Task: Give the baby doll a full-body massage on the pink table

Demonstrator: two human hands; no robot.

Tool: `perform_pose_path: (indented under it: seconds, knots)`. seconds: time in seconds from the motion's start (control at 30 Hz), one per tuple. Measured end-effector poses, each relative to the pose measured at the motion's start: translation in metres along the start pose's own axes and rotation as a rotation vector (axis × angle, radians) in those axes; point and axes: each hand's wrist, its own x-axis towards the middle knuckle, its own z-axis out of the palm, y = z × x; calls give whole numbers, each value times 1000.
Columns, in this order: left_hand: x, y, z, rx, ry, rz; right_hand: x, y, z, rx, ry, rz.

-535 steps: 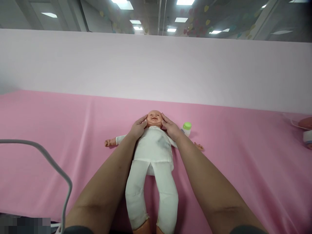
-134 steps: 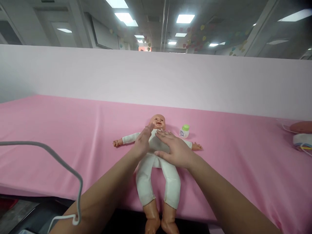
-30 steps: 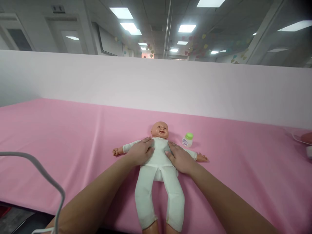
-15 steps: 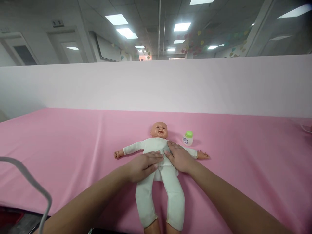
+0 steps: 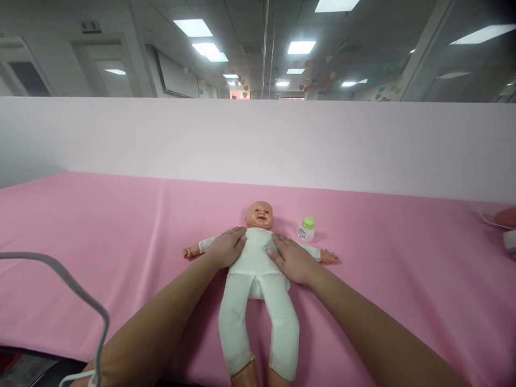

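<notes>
A baby doll (image 5: 258, 252) in a white cloth suit lies on its back, head away from me, arms spread and legs toward me. My left hand (image 5: 228, 247) rests flat along the doll's shoulder and upper arm on the left side, fingers stretched out. On the right side of its chest lies my right hand (image 5: 293, 259), also flat, with the thumb apart from the fingers. Neither hand grips anything. Just beyond my right hand stands a small clear jar (image 5: 306, 230) with a green lid and a printed label.
The doll lies on a pink padded surface (image 5: 121, 231) with a white wall (image 5: 258, 140) behind it. A grey cable (image 5: 76, 287) loops at the lower left. Partly visible objects (image 5: 508, 217) sit at the right edge. Above the wall is glass with a room beyond.
My left hand has moved from the doll's belly up and left to its shoulder. My right hand stays on the chest. The view has shifted slightly, bringing more objects in at the right edge.
</notes>
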Motion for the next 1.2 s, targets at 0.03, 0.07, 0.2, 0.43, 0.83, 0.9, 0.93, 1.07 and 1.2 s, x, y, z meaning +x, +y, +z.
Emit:
perform_pose_path:
  seconds: [0.03,0.07,0.2,0.43,0.83,0.9,0.93,1.07,1.2]
  knots:
    - [0,0,0,10,2,0,-1,1,-3,-1,5,-10]
    - [0,1,0,18,2,2,-4,1,-6,-1,13,-20]
    - [1,2,-1,24,0,18,-22,-14,-22,69,28,-149]
    - [2,-2,2,6,4,28,-54,-64,-26,479,-223,-645]
    - [-1,3,2,15,-11,31,5,-17,-8,75,-16,-284]
    - [-2,3,2,12,-11,40,10,-11,-8,65,-1,-178]
    - [-2,2,3,12,-10,43,10,-9,-9,64,0,-133]
    - [-3,0,4,9,-15,31,6,-3,-16,54,-12,-40]
    - [-8,3,-5,-45,10,9,2,0,-18,65,-13,-25]
